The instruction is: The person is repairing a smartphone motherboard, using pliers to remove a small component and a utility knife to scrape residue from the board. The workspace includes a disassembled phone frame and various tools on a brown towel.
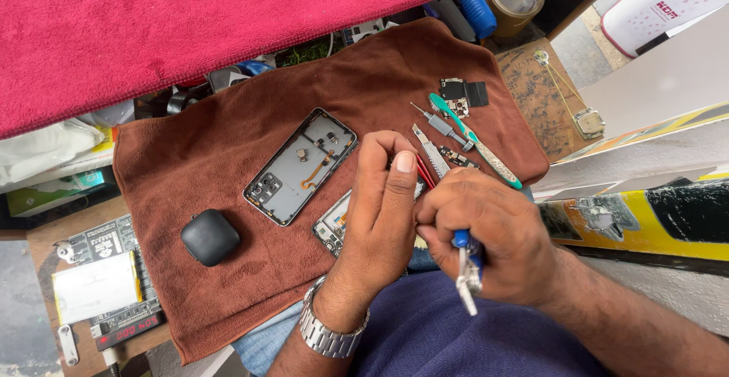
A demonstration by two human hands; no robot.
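My left hand (377, 206) rests on a brown towel (228, 141), fingers pressed down on an opened phone body (332, 227) that it mostly hides. My right hand (486, 236) is closed around a blue-handled tool (467, 267) whose metal end points toward me. Thin red wires (424, 172) run between the two hands. A second phone frame (301, 166) with its back removed lies to the left of my left hand.
A black earbud case (209, 236) sits on the towel at left. Tweezers (429, 149), a small screwdriver (443, 125), a green toothbrush (474, 141) and small circuit parts (459, 96) lie behind my hands. A meter board (102, 282) sits at lower left, red cloth (190, 20) above.
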